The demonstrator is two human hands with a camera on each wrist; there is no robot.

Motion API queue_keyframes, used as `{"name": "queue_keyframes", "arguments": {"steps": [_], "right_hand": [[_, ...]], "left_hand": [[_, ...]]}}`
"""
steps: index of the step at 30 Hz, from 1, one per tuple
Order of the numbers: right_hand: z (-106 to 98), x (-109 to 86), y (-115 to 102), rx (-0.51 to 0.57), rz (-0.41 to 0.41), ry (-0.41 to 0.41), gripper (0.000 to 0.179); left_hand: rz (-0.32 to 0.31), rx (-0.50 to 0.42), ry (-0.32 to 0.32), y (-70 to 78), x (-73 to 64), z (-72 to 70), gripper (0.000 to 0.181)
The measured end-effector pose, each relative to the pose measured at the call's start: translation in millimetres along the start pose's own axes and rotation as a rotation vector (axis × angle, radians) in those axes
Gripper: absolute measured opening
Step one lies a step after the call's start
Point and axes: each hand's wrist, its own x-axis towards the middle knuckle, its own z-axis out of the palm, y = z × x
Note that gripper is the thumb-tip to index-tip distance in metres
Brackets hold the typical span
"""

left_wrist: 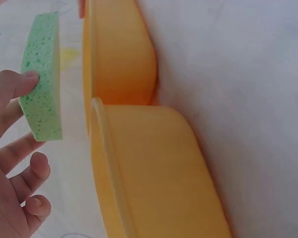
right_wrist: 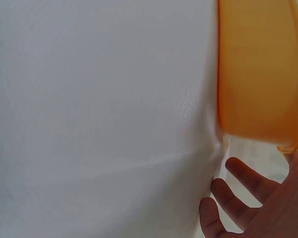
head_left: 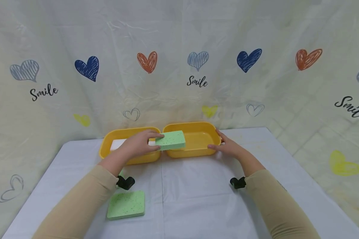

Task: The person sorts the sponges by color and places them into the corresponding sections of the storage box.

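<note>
My left hand (head_left: 139,144) pinches a speckled light green sponge (head_left: 170,140) between thumb and fingers, above the inner ends of two yellow tubs. In the left wrist view the sponge (left_wrist: 42,74) is raised beside the tub rims, with the lower fingers loosely curled under it. My right hand (head_left: 228,146) grips the right end of the right tub (head_left: 191,152), thumb over the near rim and a finger at the far corner. The right wrist view shows its other fingers (right_wrist: 253,181) spread off the tub wall (right_wrist: 260,74). White material (head_left: 116,144) lies inside the left tub (head_left: 143,159).
Another green sponge (head_left: 126,205) lies flat on the white-covered table (head_left: 197,199), near the left forearm. A bit of green (head_left: 121,173) shows behind the left wrist, mostly hidden. A hanging sheet with printed hearts (head_left: 167,93) stands right behind the tubs.
</note>
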Motion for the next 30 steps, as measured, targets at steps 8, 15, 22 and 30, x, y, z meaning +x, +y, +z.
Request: {"name": "queue_keyframes", "arguments": {"steps": [8, 15, 22, 30], "right_hand": [[0, 1.4, 3, -0.014, 0.025, 0.004, 0.111], [0, 0.1, 1, -0.02, 0.024, 0.007, 0.108], [0, -1.5, -2, -0.024, 0.015, 0.009, 0.106], [-1, -0.8, -2, -0.025, 0.005, 0.015, 0.105]], "left_hand": [[-0.023, -0.004, -0.052, 14.4, 40.7, 1.1, 0.049], [-0.057, -0.003, -0.089, 20.5, 61.0, 10.1, 0.047], [-0.106, 0.112, -0.104, 15.3, 77.7, 29.3, 0.044], [-0.072, 0.244, -0.108, 18.6, 86.2, 33.3, 0.042]]}}
